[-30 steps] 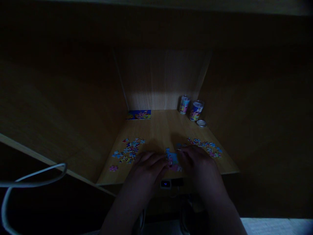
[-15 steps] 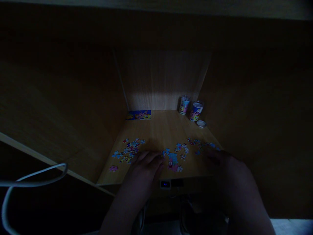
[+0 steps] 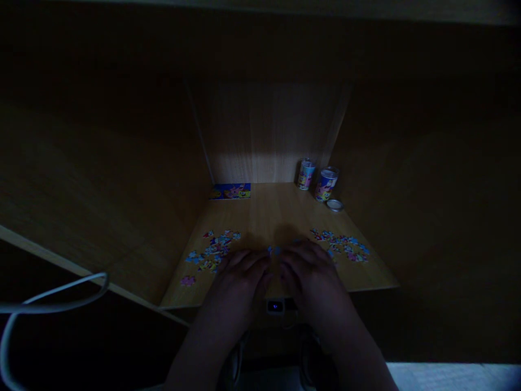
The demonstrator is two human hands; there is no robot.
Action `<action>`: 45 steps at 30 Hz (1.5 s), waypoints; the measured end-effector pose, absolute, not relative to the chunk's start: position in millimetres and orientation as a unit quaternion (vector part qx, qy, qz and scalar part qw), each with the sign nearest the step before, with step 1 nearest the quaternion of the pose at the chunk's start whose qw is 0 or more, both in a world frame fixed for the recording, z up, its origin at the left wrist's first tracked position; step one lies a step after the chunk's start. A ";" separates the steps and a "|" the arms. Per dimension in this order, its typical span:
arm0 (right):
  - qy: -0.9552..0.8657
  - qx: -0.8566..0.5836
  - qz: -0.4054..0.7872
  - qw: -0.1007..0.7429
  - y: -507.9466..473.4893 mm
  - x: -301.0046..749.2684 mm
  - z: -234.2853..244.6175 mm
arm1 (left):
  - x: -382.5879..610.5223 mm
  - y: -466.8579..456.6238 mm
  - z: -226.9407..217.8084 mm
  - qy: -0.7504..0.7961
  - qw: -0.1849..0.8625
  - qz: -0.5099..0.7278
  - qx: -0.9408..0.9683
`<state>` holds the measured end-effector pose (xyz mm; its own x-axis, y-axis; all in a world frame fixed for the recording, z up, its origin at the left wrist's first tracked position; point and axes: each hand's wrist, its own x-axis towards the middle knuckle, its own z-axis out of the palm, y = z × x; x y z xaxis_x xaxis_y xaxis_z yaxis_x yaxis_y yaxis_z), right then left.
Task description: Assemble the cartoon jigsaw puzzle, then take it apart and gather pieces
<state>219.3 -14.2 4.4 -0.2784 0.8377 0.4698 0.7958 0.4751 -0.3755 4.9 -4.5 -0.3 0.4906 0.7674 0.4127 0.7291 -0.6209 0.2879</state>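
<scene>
In dim light, my left hand (image 3: 242, 279) rests at the front of the wooden board, fingers curled together. A small blue jigsaw puzzle piece (image 3: 269, 250) shows at its fingertips. My right hand (image 3: 311, 269) is close beside it, fingers bent downward over the joined puzzle section, which it now mostly hides. Another bit of blue puzzle (image 3: 277, 250) peeks out between the two hands. Whatever the right fingers pinch is hidden. Loose puzzle pieces (image 3: 217, 247) lie scattered left of my left hand, and more pieces (image 3: 345, 244) spread out to the right.
Two cartoon-printed cans (image 3: 306, 175) (image 3: 326, 184) stand at the back right, with a round lid (image 3: 335, 205) in front. A cartoon picture sheet (image 3: 230, 191) lies at the back left. Wooden walls enclose both sides. A white cable (image 3: 97, 285) hangs at left; a small lit device (image 3: 275, 306) sits below the front edge.
My right hand has moved left from the right-hand pieces to the joined puzzle section, covering it. My left hand has stayed nearly in place.
</scene>
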 end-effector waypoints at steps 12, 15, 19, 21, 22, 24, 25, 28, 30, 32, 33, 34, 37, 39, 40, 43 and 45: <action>-0.786 -0.536 -0.011 0.307 -14.5 213.1 -13.5 | 3.6 -7.9 5.9 0.422 0.031 0.249 0.871; -0.791 -0.532 -0.001 0.302 -15.2 213.5 -12.9 | 3.5 -9.6 7.0 0.413 0.031 0.247 0.876; -0.793 -0.524 0.018 0.309 -15.2 214.5 -9.9 | 3.7 -10.0 6.9 0.413 0.029 0.247 0.876; -0.790 -0.524 0.029 0.317 -15.0 215.2 -9.1 | 3.8 -9.9 6.7 0.410 0.028 0.246 0.878; -0.788 -0.524 0.035 0.320 -14.7 215.6 -9.2 | 4.0 -9.9 6.6 0.407 0.028 0.244 0.880; -0.784 -0.526 0.042 0.326 -13.8 216.2 -10.6 | 4.3 -9.8 6.4 0.404 0.026 0.240 0.882; -0.782 -0.528 0.044 0.328 -13.3 216.4 -11.7 | 4.4 -9.7 6.2 0.404 0.025 0.239 0.883; -0.771 -0.541 0.034 0.335 -11.7 216.1 -16.1 | 4.4 -9.2 5.2 0.396 0.024 0.252 0.883; -0.768 -0.548 0.023 0.330 -11.1 215.2 -18.3 | 4.2 -9.0 4.6 0.391 0.022 0.264 0.881; -0.768 -0.554 0.019 0.321 -11.1 214.4 -19.1 | 4.3 -9.1 4.6 0.391 0.021 0.269 0.880; -0.769 -0.555 0.020 0.318 -11.1 214.2 -19.0 | 4.4 -9.3 4.9 0.392 0.021 0.268 0.880; -0.770 -0.555 0.022 0.314 -11.1 214.1 -18.8 | 4.7 -9.5 5.4 0.394 0.021 0.266 0.880; -0.775 -0.550 0.022 0.310 -10.8 214.3 -19.0 | 5.9 -10.2 7.0 0.395 0.014 0.264 0.880; -0.774 -0.550 0.015 0.314 -10.5 214.4 -20.3 | 6.5 -10.2 7.3 0.394 0.017 0.265 0.880; -0.772 -0.551 0.011 0.317 -10.3 214.4 -21.1 | 6.7 -10.1 7.1 0.394 0.021 0.267 0.879; -0.764 -0.554 0.001 0.330 -9.6 214.1 -23.0 | 6.9 -9.0 4.7 0.398 0.031 0.276 0.875; -0.762 -0.553 0.000 0.338 -9.3 214.2 -23.2 | 6.9 -8.2 2.5 0.399 0.029 0.281 0.872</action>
<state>214.2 -9.3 -23.2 -0.1600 0.8420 0.5151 0.8420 0.3888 -0.3740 6.9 -8.2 2.5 0.5238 0.7128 0.4664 0.6805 -0.6795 0.2742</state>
